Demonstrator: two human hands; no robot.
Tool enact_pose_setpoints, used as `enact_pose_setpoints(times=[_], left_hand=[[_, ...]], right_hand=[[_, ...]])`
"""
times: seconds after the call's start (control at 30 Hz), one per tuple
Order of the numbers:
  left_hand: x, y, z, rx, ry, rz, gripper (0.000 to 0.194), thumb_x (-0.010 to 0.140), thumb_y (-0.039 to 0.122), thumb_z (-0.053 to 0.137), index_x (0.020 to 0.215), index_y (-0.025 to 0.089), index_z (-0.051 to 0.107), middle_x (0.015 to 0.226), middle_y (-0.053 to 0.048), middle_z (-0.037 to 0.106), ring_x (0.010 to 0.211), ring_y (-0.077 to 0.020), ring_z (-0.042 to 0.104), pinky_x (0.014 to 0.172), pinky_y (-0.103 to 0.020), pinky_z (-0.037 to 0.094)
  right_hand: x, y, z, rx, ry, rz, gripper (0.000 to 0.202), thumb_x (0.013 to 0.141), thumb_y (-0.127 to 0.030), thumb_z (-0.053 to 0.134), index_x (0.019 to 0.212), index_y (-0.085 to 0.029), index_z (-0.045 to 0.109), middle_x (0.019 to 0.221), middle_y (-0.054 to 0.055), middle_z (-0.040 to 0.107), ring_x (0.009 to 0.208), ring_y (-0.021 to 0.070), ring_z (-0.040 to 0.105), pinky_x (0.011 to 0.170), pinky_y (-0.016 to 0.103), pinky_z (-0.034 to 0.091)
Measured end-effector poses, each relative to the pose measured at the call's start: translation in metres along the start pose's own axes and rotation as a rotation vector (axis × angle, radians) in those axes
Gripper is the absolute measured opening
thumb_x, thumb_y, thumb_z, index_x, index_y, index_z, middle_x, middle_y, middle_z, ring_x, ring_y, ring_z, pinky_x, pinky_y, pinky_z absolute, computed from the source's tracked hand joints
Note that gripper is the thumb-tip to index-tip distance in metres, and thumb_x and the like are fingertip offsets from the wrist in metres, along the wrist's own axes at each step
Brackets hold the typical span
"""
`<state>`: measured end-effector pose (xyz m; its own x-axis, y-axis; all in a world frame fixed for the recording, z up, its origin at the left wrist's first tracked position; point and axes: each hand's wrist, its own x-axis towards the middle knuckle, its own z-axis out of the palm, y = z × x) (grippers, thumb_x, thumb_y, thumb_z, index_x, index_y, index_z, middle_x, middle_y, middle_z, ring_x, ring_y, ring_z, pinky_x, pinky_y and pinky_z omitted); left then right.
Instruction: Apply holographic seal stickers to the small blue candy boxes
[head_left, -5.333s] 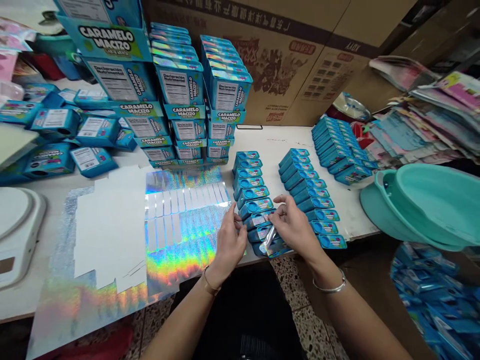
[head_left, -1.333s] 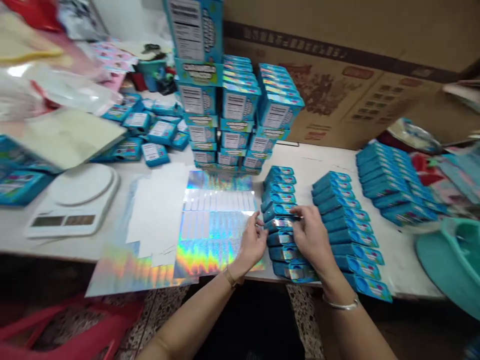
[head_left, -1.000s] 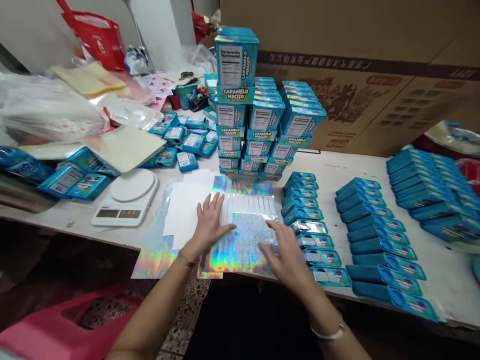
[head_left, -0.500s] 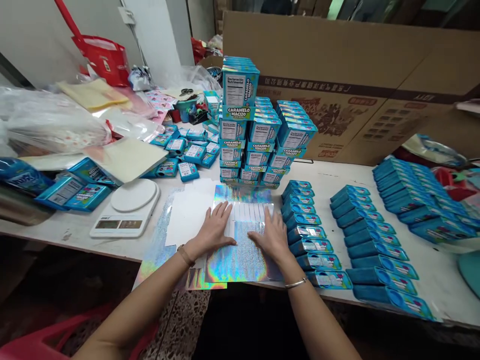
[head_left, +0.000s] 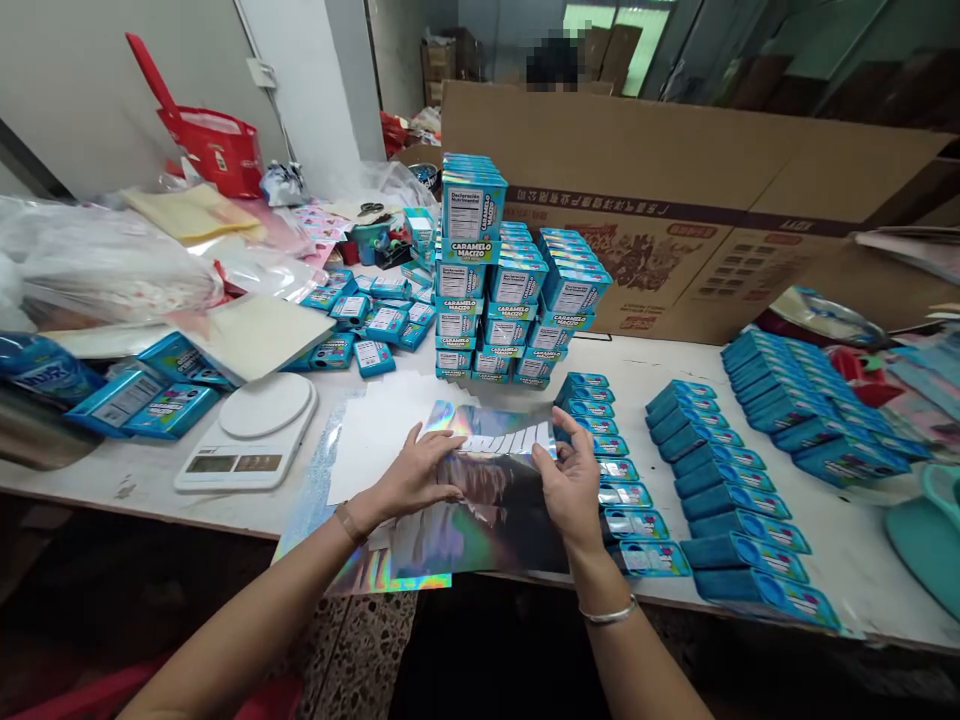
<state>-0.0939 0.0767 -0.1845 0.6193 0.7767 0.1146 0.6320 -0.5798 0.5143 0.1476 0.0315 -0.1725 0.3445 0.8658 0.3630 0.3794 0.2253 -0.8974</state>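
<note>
One shiny sheet (head_left: 484, 535): right hand (head_left: 572, 482) pinches right edge, left hand (head_left: 414, 472) spread over left side.

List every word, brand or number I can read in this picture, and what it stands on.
"CARAMELO MACIZO": front lips of the stacked blue trays.
"Declaración Nutrimental": white panel on the top package.
Cardboard box: inverted Chinese print, too small to quote surely.
Lined-up blue packs and loose blue packs: lettering too small or blurred.
Kitchen scale: no readable number.
Shiny sheet: no readable text.
</note>
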Motion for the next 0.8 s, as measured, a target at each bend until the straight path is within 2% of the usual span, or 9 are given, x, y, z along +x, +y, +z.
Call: enact_pose_setpoints(times=[0.13, 0.23, 0.3, 0.37, 0.43, 0.5, 0.53, 0.67, 0.8], left_hand=[[-0.017, 0.038, -0.030, 0.000, 0.117, -0.035, 0.039, 0.084, 0.020, 0.064, 0.122, 0.021, 0.064, 0.113, -0.012, 0.074, 0.106, -0.0284, 0.068, 0.097, -0.045, 0.049], [-0.028, 0.076, -0.058, -0.053, 0.182, -0.058, 0.037, 0.081, 0.014, 0.060, 0.116, 0.024, 0.069, 0.110, -0.007, 0.075, 0.096, -0.0244, 0.070, 0.088, -0.036, 0.052], [-0.030, 0.102, -0.076, -0.100, 0.163, -0.051, 0.031, 0.080, 0.015, 0.062, 0.108, 0.024, 0.072, 0.101, -0.005, 0.077, 0.088, -0.0226, 0.071, 0.081, -0.032, 0.052], [-0.030, 0.126, -0.089, -0.154, 0.068, -0.031, 0.024, 0.080, 0.017, 0.064, 0.101, 0.022, 0.075, 0.086, -0.003, 0.076, 0.075, -0.0201, 0.069, 0.071, -0.028, 0.050], [-0.028, 0.146, -0.096, -0.249, -0.055, 0.024, 0.023, 0.082, 0.017, 0.063, 0.101, 0.021, 0.075, 0.081, -0.001, 0.075, 0.071, -0.0179, 0.066, 0.068, -0.026, 0.048], [-0.026, 0.162, -0.100, -0.368, -0.150, 0.083, 0.023, 0.083, 0.017, 0.061, 0.102, 0.021, 0.075, 0.084, 0.000, 0.074, 0.074, -0.0164, 0.065, 0.070, -0.024, 0.047], [-0.026, 0.168, -0.100, -0.414, -0.173, 0.092, 0.022, 0.084, 0.018, 0.062, 0.102, 0.020, 0.074, 0.085, 0.000, 0.074, 0.075, -0.0156, 0.063, 0.070, -0.023, 0.046], [-0.026, 0.184, -0.100, -0.502, -0.213, -0.016, 0.016, 0.080, 0.026, 0.067, 0.091, 0.015, 0.073, 0.068, 0.004, 0.062, 0.061, -0.0100, 0.047, 0.056, -0.020, 0.037], [-0.026, 0.190, -0.093, -0.613, -0.284, -0.100, 0.023, 0.080, 0.034, 0.068, 0.088, 0.013, 0.071, 0.063, 0.005, 0.054, 0.056, -0.0082, 0.038, 0.051, -0.020, 0.031]], right_hand=[[-0.003, -0.029, -0.036, -0.057, 0.012, -0.098, 0.042, 0.092, -0.030, 0.058, 0.133, -0.024, 0.056, 0.127, 0.011, 0.053, 0.085, 0.0167, 0.060, 0.079, 0.036, 0.057], [-0.008, -0.050, -0.068, -0.286, 0.049, -0.274, 0.039, 0.096, -0.031, 0.054, 0.134, -0.023, 0.056, 0.124, 0.013, 0.056, 0.103, 0.0259, 0.061, 0.091, 0.049, 0.053], [-0.012, -0.070, -0.082, -0.470, 0.052, -0.460, 0.043, 0.096, -0.033, 0.057, 0.137, -0.023, 0.054, 0.132, 0.017, 0.055, 0.123, 0.0343, 0.053, 0.103, 0.059, 0.043], [-0.019, -0.093, -0.089, -0.550, -0.074, -0.654, 0.049, 0.094, -0.036, 0.062, 0.140, -0.023, 0.052, 0.140, 0.018, 0.052, 0.134, 0.0379, 0.045, 0.108, 0.062, 0.036], [-0.024, -0.113, -0.089, -0.523, -0.335, -0.766, 0.046, 0.094, -0.034, 0.062, 0.138, -0.023, 0.053, 0.136, 0.016, 0.058, 0.128, 0.0341, 0.053, 0.106, 0.057, 0.042], [-0.027, -0.125, -0.088, -0.446, -0.543, -0.762, 0.034, 0.097, -0.028, 0.057, 0.130, -0.022, 0.058, 0.122, 0.012, 0.068, 0.112, 0.0272, 0.064, 0.097, 0.047, 0.051], [-0.028, -0.128, -0.089, -0.396, -0.588, -0.733, 0.028, 0.098, -0.026, 0.055, 0.125, -0.021, 0.060, 0.114, 0.010, 0.071, 0.104, 0.0242, 0.067, 0.090, 0.042, 0.054], [-0.035, -0.127, -0.098, -0.250, -0.535, -0.660, 0.018, 0.100, -0.024, 0.054, 0.113, -0.020, 0.066, 0.096, 0.005, 0.073, 0.087, 0.0181, 0.069, 0.075, 0.031, 0.056], [-0.046, -0.118, -0.109, -0.275, -0.367, -0.808, 0.024, 0.098, -0.019, 0.054, 0.118, -0.020, 0.066, 0.094, 0.007, 0.072, 0.084, 0.0182, 0.069, 0.073, 0.030, 0.057]])
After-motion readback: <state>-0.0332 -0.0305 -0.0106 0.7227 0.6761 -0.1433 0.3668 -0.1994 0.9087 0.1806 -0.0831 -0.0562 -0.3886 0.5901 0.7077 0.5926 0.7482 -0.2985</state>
